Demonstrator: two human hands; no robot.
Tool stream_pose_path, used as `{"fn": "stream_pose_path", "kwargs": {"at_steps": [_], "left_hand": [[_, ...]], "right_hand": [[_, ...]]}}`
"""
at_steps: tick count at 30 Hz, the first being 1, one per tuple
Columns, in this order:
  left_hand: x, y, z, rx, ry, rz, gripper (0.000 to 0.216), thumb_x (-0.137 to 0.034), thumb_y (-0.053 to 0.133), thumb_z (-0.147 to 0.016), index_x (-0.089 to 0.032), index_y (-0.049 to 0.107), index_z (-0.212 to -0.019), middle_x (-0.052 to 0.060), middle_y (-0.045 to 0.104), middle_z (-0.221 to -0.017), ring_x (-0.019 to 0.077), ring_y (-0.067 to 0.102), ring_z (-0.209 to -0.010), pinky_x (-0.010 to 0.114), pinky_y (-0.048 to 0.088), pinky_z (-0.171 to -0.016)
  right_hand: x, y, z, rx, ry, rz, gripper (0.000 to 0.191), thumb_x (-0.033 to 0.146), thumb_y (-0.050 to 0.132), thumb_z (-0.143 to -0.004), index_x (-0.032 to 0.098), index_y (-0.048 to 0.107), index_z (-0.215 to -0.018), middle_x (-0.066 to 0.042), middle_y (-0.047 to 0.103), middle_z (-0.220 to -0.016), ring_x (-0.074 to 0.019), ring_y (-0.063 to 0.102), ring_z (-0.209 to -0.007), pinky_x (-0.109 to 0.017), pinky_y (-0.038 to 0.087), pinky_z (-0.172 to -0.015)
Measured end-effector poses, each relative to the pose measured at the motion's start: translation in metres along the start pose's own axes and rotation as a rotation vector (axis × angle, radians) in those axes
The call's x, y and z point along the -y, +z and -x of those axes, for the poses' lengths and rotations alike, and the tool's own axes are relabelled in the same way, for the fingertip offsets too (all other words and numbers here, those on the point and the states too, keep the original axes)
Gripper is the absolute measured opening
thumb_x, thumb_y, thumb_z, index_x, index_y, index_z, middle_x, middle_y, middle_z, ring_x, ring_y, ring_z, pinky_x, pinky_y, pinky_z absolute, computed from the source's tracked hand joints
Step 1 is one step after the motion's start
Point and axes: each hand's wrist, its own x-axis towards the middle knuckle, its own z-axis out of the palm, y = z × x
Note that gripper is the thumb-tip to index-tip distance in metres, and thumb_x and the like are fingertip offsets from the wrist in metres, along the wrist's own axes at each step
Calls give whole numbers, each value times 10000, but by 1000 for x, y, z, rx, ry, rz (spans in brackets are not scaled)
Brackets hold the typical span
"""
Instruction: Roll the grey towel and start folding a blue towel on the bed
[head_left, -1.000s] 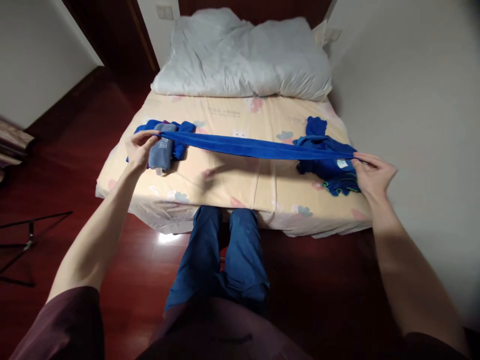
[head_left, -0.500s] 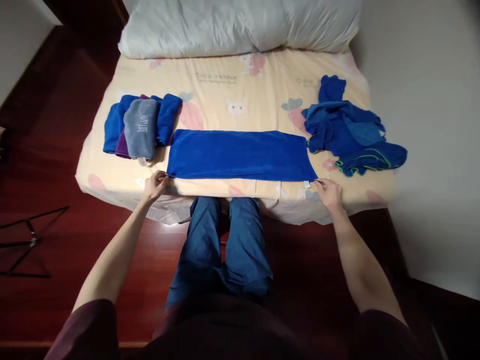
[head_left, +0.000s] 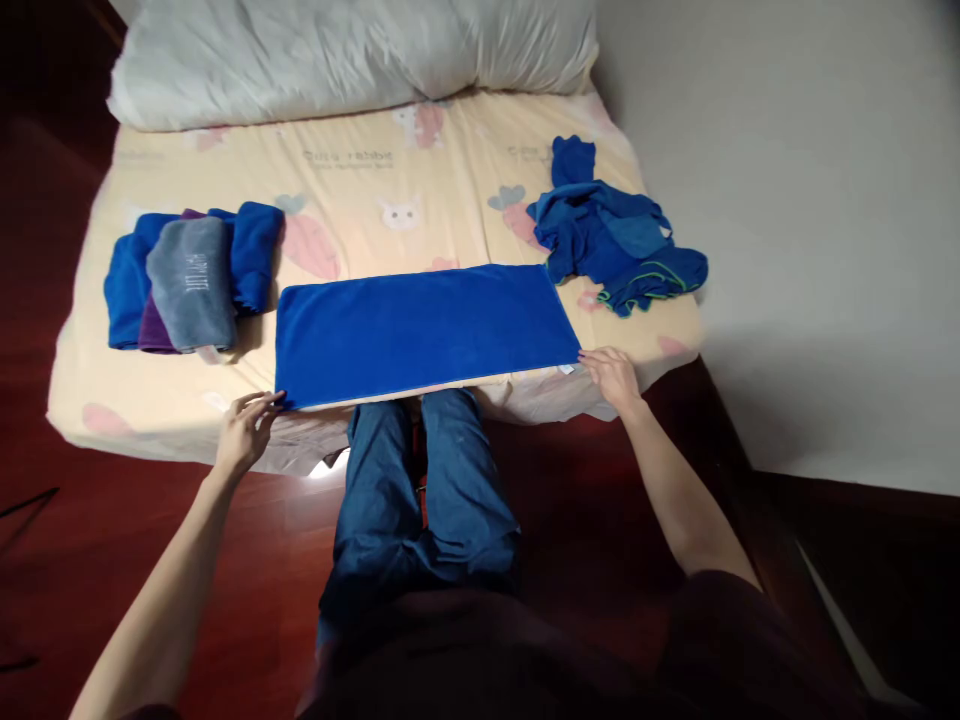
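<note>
A blue towel point(head_left: 420, 335) lies flat in a long rectangle along the near edge of the bed. At its near left corner, my left hand point(head_left: 247, 430) pinches the cloth between thumb and fingertips. My right hand point(head_left: 611, 377) has its fingertips closed on the near right corner, beside a small white tag point(head_left: 566, 369). On the left sit folded towels, with a grey one point(head_left: 196, 285) bearing pale lettering on top of blue ones point(head_left: 259, 255) and a purple one point(head_left: 155, 325). To the right is a crumpled heap of blue cloths point(head_left: 607, 235), one edged in green.
The bed point(head_left: 360, 220) has a cream sheet with carrot and rabbit prints. A bulky pale quilt point(head_left: 337, 65) lies across the far end. My legs point(head_left: 427, 490) stand against the near edge. A wall point(head_left: 787, 230) rises on the right; dark red floor point(head_left: 247, 600) surrounds the bed.
The towel's near edge has come toward me, so the rectangle looks deeper. Both hands have moved nearer with its corners. My view has shifted to the right, and both piles stay put.
</note>
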Motion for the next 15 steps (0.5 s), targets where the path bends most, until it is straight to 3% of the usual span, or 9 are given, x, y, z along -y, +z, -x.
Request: {"fn": "stream_pose_path", "kwargs": {"at_steps": [4,7,9,12,15], "left_hand": [[-12,-11,-5,108,130,-195,309,-273,465,-909,-227,771,-901,75,658,-1442,385,488,-1423,643,412,-1153],[-40,-6,-26,13,143,-180,376,-301,463,-961,-206,757,-1176,88,563,-1551,352,396,-1506,587,356,-1230],[-64,7,-46,-54,107,-143,487,-359,448,-1005,-170,644,-1409,116,420,-1657,347,283,-1574,568,279,-1284],[-96,38,-75,-40,-10,-116,645,-462,409,-1039,-146,439,-1599,139,192,-1748,399,98,-1623,635,147,-1305],[-114,69,-89,-20,-117,-106,688,-493,376,-1044,-131,392,-1628,167,176,-1746,424,72,-1622,667,92,-1299]], "right_hand": [[31,-17,-9,30,82,65,449,90,465,-890,154,803,-1179,-115,712,-1371,-345,601,-1284,-556,469,-1098],[82,-26,-34,-70,100,-4,525,149,400,-971,150,663,-1426,-102,570,-1552,-338,503,-1417,-568,413,-1164],[123,-25,-56,-121,85,-78,558,256,360,-1038,181,504,-1572,-74,431,-1660,-320,402,-1512,-572,366,-1216],[169,-13,-92,-53,-30,-149,586,361,357,-1068,220,397,-1636,-37,269,-1737,-299,270,-1595,-558,292,-1280],[172,0,-125,-3,-12,-154,582,372,350,-1075,234,387,-1639,-30,258,-1742,-288,237,-1612,-551,254,-1305]]}}
